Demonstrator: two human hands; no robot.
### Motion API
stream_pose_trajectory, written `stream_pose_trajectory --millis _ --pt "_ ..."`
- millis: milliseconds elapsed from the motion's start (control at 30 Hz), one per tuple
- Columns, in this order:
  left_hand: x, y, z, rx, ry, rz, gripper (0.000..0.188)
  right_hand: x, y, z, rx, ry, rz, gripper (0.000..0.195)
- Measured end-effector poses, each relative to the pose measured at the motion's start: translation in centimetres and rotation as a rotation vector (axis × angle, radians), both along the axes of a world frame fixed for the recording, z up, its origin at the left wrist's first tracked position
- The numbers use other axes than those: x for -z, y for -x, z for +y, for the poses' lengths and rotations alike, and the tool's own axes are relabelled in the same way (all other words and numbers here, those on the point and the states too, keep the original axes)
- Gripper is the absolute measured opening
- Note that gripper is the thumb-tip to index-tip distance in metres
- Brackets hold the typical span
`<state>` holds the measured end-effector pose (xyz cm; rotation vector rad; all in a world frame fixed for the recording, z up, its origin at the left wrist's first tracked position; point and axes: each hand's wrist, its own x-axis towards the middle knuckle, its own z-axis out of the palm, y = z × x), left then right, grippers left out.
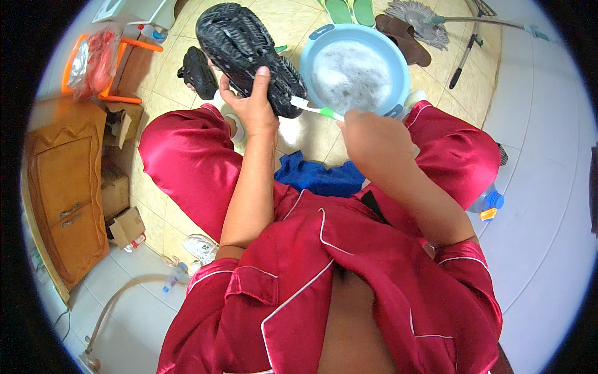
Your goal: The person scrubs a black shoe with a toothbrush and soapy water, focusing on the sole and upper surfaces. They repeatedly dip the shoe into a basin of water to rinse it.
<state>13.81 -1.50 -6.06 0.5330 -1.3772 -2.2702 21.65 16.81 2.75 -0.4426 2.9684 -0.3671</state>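
Observation:
My left hand (pixel 254 112) grips a black shoe (pixel 236 44) by its middle, its treaded sole facing up with pale suds in the grooves. A white-and-green toothbrush (pixel 327 112) is held in my right hand (pixel 380 138), and its bristle head meets the near end of the sole. Just beyond, a light blue plastic basin (pixel 401 70) holds water covered in white and greyish foam. Another black shoe (pixel 200 74) lies on the tiles left of the held one. Between my knees is a blue cloth (pixel 322 176).
Green slippers (pixel 338 10), brown slippers (pixel 399 39) and a mop (pixel 418 21) lie behind the basin. At left stand an orange stool (pixel 153 45) with a plastic bag, cardboard boxes (pixel 115 191) and a wooden cabinet (pixel 70 187). A plastic bottle (pixel 488 198) sits beside my right knee.

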Motion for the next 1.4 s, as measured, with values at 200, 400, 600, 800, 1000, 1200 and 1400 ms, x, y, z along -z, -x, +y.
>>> stream_pose_trajectory --millis 200,400,600,800,1000,1200,1400 --pt "1.0 1.2 -0.4 -0.068 -0.051 -0.007 0.073 4.4 1.5 1.3 -0.018 0.259 -0.170 0.041" --pt "0.7 1.6 -0.8 0.023 -0.319 0.164 0.062 1.9 1.8 1.3 0.044 0.178 -0.127 0.043" --pt "0.5 1.5 -1.0 0.010 -0.280 0.191 0.061 0.7 1.6 0.3 0.070 0.180 -0.020 0.037" --pt "0.7 1.5 -1.2 -0.014 -0.292 0.167 0.063 0.0 1.4 0.1 0.038 0.136 -0.016 0.029" --pt "1.2 1.4 -1.0 -0.038 -0.264 0.131 0.064 1.3 1.7 -0.2 -0.038 0.093 0.037 0.031" --pt "0.7 1.1 -0.1 -0.075 -0.069 0.026 0.055 1.0 1.6 -0.2 -0.027 0.124 0.095 0.029" --pt "1.3 0.8 -0.8 0.032 -0.097 0.091 0.065 2.0 2.1 0.4 -0.028 0.179 -0.013 0.030"
